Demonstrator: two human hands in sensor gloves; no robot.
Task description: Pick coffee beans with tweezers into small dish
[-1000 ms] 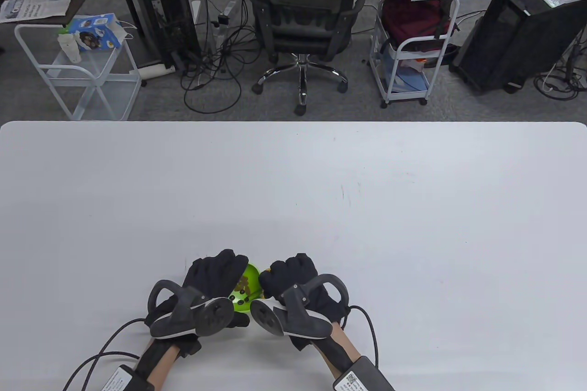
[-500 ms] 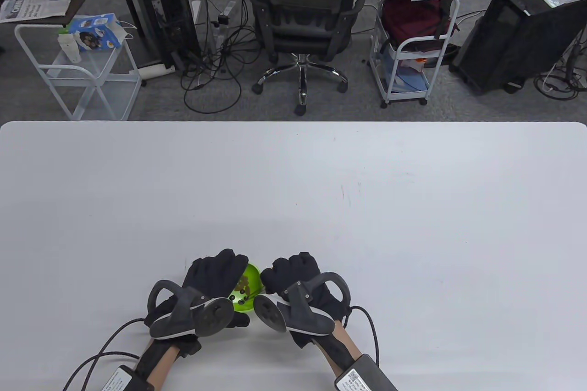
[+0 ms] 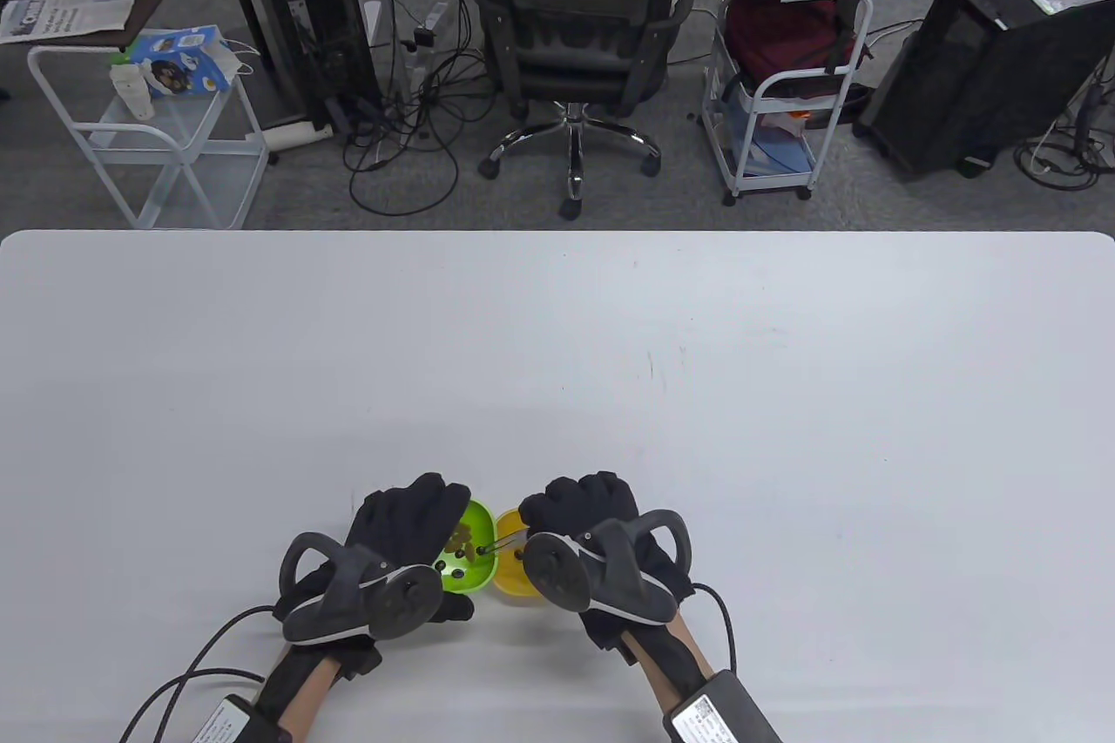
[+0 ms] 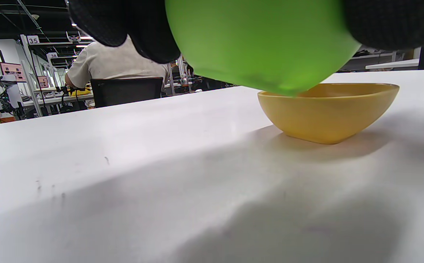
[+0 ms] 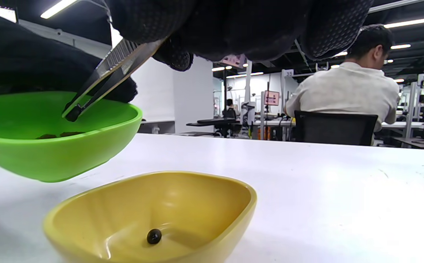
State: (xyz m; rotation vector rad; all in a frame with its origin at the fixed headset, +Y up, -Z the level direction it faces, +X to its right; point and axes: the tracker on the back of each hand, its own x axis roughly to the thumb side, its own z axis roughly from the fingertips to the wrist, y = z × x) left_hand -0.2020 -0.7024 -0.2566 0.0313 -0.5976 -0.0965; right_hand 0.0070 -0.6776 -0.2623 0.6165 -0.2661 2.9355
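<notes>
My left hand (image 3: 409, 530) grips a green dish (image 3: 464, 556) of coffee beans (image 3: 462, 541) and holds it tilted above the table; its green underside (image 4: 255, 40) fills the top of the left wrist view. My right hand (image 3: 582, 516) pinches metal tweezers (image 5: 104, 78), and their tips (image 5: 72, 113) reach into the green dish (image 5: 51, 146) and look closed on a dark bean. A small yellow dish (image 3: 514, 573) stands on the table just right of the green one. It (image 5: 153, 215) holds one dark bean (image 5: 154, 236).
The white table (image 3: 697, 360) stretches far and to both sides of the dishes. Glove cables (image 3: 200, 665) trail off the near edge. Beyond the far edge stand an office chair (image 3: 575, 37) and carts.
My right hand has shifted to the right, uncovering the yellow dish. The tweezers now reach left into the green dish. My left hand has not moved.
</notes>
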